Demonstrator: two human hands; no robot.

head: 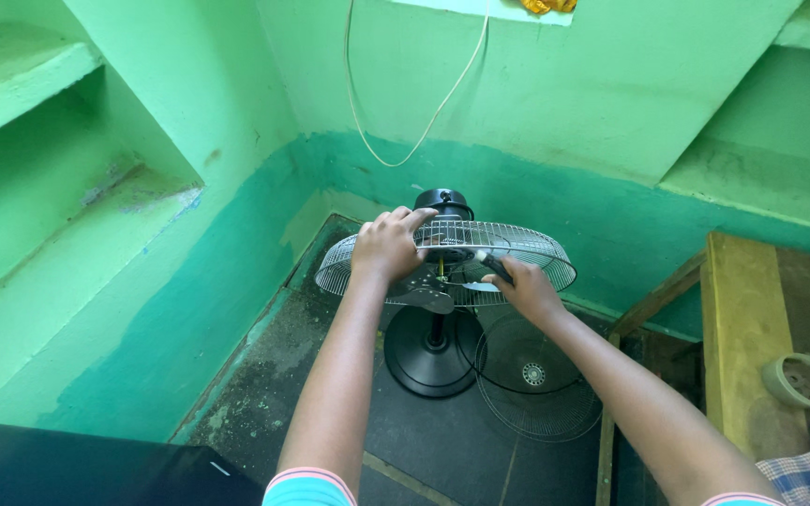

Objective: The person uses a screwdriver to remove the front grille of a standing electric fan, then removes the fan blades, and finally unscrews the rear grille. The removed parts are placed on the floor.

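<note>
- Nearest the camera, two bare forearms reach forward over a dark floor [442,440], with striped sleeve edges at the bottom of the frame.
- Left hand [388,245] rests palm-down on the rear wire guard [527,255] of a pedestal fan, its grip spread loosely over the wires, fingers stretched toward the motor housing [443,202]; it presses on the wires more than it clasps anything.
- Right hand [529,290] has its grip closed on a dark-handled tool [494,267], seemingly a screwdriver, its tip aimed at the hub of the fan; I cannot tell whether the tip touches it.
- Fan itself stands upright on its round black base [424,361] in the corner of green-painted walls, the head tilted back so that the guard lies almost flat; a dark blade [428,298] shows beneath the wires.
- Front guard [536,379], detached, lies flat on the floor just beside the base, on the right.
- By my judgement the wire guard is light but springy and bends easily, so it is better held at the rim or near the hub; the base looks heavy enough to steady the fan, and the blade seems thin, brittle plastic.
- Further off, a pale cord [396,150] hangs down the wall, and a wooden bench [747,328] at the right carries a small round pot [801,379].
</note>
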